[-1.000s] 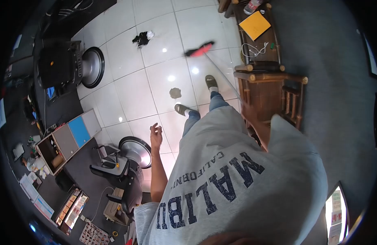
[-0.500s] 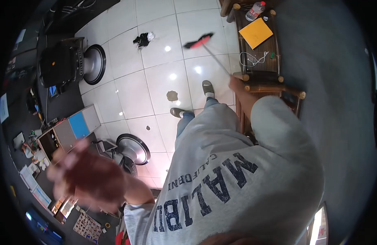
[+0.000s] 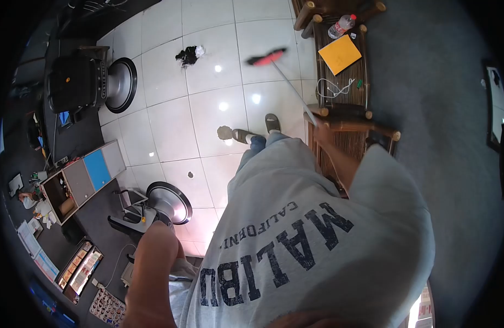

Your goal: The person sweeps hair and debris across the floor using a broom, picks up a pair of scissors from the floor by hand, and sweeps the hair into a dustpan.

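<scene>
- Right hand [image 3: 320, 133]: extended downward, grasping the broom handle [image 3: 294, 89] at the bamboo bench [image 3: 366, 129].
- Left arm [image 3: 152, 262]: elbow bent; left hand out of view, cannot tell its grip.

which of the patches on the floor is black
The black patch is left of the broom head; the large patch by the left slipper and the small patch look greyish brown.

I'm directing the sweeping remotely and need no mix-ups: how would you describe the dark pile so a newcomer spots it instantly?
On the white tiled floor, look between the farther round-based chair and the red-and-black broom head. The dark pile is a ragged black clump with a white scrap against it, unlike the greyish-brown patch by the slippers.
</scene>
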A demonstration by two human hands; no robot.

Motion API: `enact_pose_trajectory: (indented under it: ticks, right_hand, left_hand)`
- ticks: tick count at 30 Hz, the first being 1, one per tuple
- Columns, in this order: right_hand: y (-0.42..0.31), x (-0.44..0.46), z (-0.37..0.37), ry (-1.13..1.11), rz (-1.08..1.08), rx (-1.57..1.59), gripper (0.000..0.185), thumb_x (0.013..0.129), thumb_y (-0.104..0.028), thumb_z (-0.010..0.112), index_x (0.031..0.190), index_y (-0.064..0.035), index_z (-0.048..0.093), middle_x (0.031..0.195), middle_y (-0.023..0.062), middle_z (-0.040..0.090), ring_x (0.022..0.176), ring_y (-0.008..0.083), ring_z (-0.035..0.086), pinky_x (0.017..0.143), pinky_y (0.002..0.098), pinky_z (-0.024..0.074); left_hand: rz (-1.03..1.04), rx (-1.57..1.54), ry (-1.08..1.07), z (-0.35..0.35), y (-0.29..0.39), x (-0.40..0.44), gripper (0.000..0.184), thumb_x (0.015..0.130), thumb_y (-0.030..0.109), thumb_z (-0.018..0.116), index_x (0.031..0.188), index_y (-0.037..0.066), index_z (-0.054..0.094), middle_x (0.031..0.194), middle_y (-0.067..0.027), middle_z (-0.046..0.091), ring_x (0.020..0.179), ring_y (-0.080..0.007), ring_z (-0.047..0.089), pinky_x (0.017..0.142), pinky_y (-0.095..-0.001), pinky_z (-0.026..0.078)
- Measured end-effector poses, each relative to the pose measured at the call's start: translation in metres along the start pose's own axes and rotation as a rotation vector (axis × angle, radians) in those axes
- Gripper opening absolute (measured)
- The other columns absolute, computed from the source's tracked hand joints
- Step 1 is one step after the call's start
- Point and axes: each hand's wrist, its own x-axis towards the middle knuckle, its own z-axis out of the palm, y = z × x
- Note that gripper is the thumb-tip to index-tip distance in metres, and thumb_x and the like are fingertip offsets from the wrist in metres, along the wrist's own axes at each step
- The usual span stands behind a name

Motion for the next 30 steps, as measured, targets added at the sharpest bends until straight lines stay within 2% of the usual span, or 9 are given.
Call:
enact_pose_trajectory:
  ticks: [3,6,7,10,15,17,21,24,30]
  right_hand:
    - [0.036,-0.065,0.005,0.034,0.005,-0.112,0.042,0.092,-0.016,0.044,0.134,-0.014,0.047,0.1,0.0231,0.062,0.087,0.0335,0.064,0.072,0.0427,0.0493]
    - [0.106,-0.074,0.038,0.091,0.004,-0.048,0.044,0.091,-0.017,0.043,0.134,-0.0186,0.048,0.094,0.0255,0.062,0.088,0.0404,0.062,0.074,0.0488,0.049]
    - [0.114,-0.072,0.041,0.107,0.009,-0.029,0.045,0.09,-0.018,0.042,0.134,-0.0201,0.048,0.092,0.0263,0.062,0.088,0.0427,0.061,0.074,0.0508,0.0489]
    - [0.056,-0.032,0.012,-0.061,0.097,-0.124,0.04,0.094,-0.019,0.041,0.129,-0.002,0.051,0.092,0.0243,0.063,0.084,0.0309,0.065,0.071,0.0429,0.0484]
    - [-0.038,0.145,-0.016,0.001,-0.077,-0.232,0.045,0.087,-0.018,0.044,0.132,-0.0144,0.049,0.102,0.0244,0.063,0.097,0.0403,0.06,0.083,0.0485,0.0476]
    - [-0.096,0.224,-0.033,-0.07,-0.106,-0.382,0.044,0.087,-0.018,0.043,0.13,-0.0187,0.052,0.108,0.019,0.063,0.102,0.0361,0.06,0.086,0.0469,0.0486]
    - [-0.191,0.25,-0.088,-0.103,-0.07,-0.312,0.039,0.087,-0.019,0.042,0.124,-0.0186,0.057,0.105,0.0174,0.065,0.1,0.0349,0.062,0.085,0.0466,0.0498]
    - [-0.098,0.264,-0.06,0.047,-0.337,-0.185,0.039,0.088,-0.022,0.045,0.126,-0.0189,0.056,0.1,0.0227,0.063,0.092,0.0403,0.061,0.081,0.0463,0.0494]
    - [-0.054,0.15,-0.063,0.173,0.049,0.133,0.037,0.086,-0.015,0.044,0.12,-0.007,0.058,0.095,0.0226,0.064,0.087,0.0383,0.063,0.074,0.0443,0.0493]
  left_hand:
    - [-0.297,-0.673,0.15,0.011,-0.035,-0.038,0.059,0.064,0.005,0.08,0.117,0.006,0.055,0.123,-0.0064,0.053,0.113,-0.0237,0.049,0.098,-0.0414,0.039]
    - [0.324,0.353,0.135,-0.001,-0.053,-0.048,0.061,0.065,0.005,0.08,0.12,0.007,0.054,0.131,-0.0041,0.046,0.122,-0.0206,0.041,0.104,-0.0427,0.034]
    - [0.336,0.429,0.095,-0.002,-0.059,-0.053,0.06,0.065,0.006,0.079,0.12,0.007,0.054,0.131,-0.0041,0.046,0.122,-0.0206,0.041,0.103,-0.0427,0.034]
    - [0.066,0.379,-0.028,-0.006,-0.057,-0.046,0.059,0.066,0.007,0.078,0.119,0.007,0.054,0.13,-0.0044,0.047,0.12,-0.0207,0.042,0.103,-0.0427,0.035]
    - [-0.176,0.433,-0.114,-0.004,-0.072,-0.055,0.056,0.068,0.009,0.076,0.119,0.007,0.053,0.128,-0.0048,0.047,0.118,-0.0209,0.043,0.101,-0.0428,0.036]
    - [-0.224,0.463,-0.143,0.001,-0.082,-0.064,0.055,0.069,0.009,0.076,0.118,0.007,0.053,0.127,-0.005,0.047,0.117,-0.021,0.043,0.101,-0.0429,0.036]
    - [-0.297,0.508,-0.172,0.006,-0.104,-0.079,0.053,0.07,0.011,0.074,0.118,0.007,0.053,0.125,-0.0053,0.048,0.116,-0.0212,0.044,0.1,-0.0429,0.037]
    - [-0.318,0.544,-0.181,0.006,-0.111,-0.083,0.051,0.071,0.012,0.073,0.118,0.007,0.053,0.124,-0.0056,0.048,0.115,-0.0213,0.045,0.099,-0.043,0.038]
    - [-0.351,0.599,-0.199,0.005,-0.118,-0.087,0.048,0.073,0.014,0.071,0.117,0.007,0.052,0.122,-0.0061,0.048,0.112,-0.0216,0.046,0.097,-0.0431,0.039]
